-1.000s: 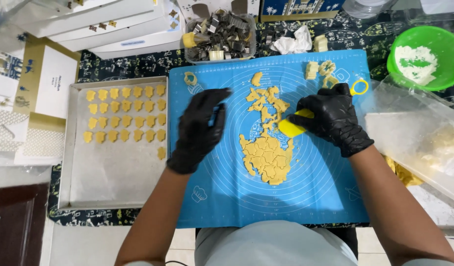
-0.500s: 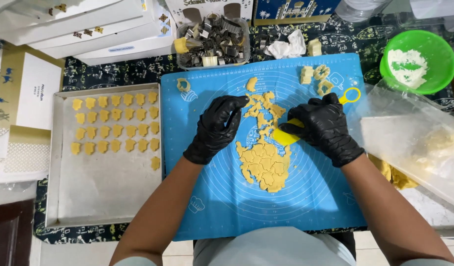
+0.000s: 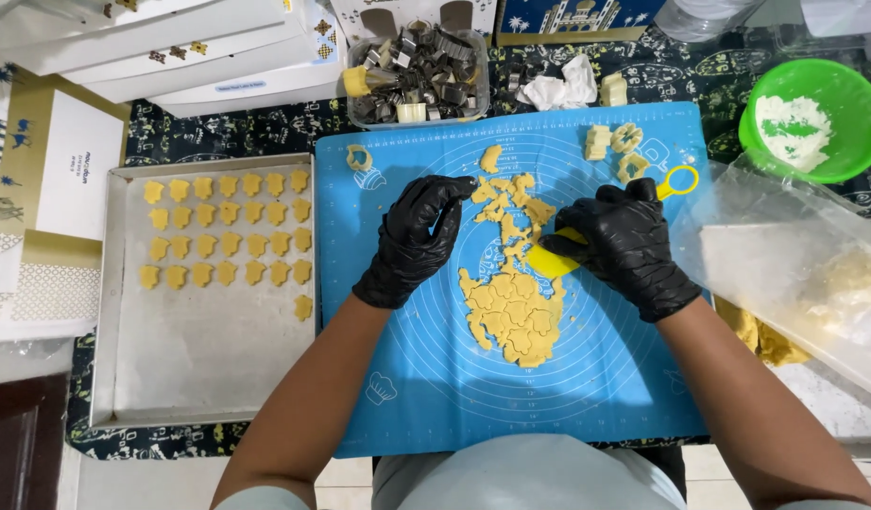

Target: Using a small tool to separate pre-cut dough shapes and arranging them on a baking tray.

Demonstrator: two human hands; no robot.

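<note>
right hand [image 3: 629,246] gripping scraper [image 3: 558,260], dough [image 3: 511,302]

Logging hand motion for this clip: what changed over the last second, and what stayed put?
The left hand moved right across the blue mat until its fingertips reached the dough scraps. The right hand kept hold of the yellow scraper, its blade at the edge of the cut dough sheet. Nothing was picked up or let go. The tray of cut cookies and the green bowl look unchanged.
</note>
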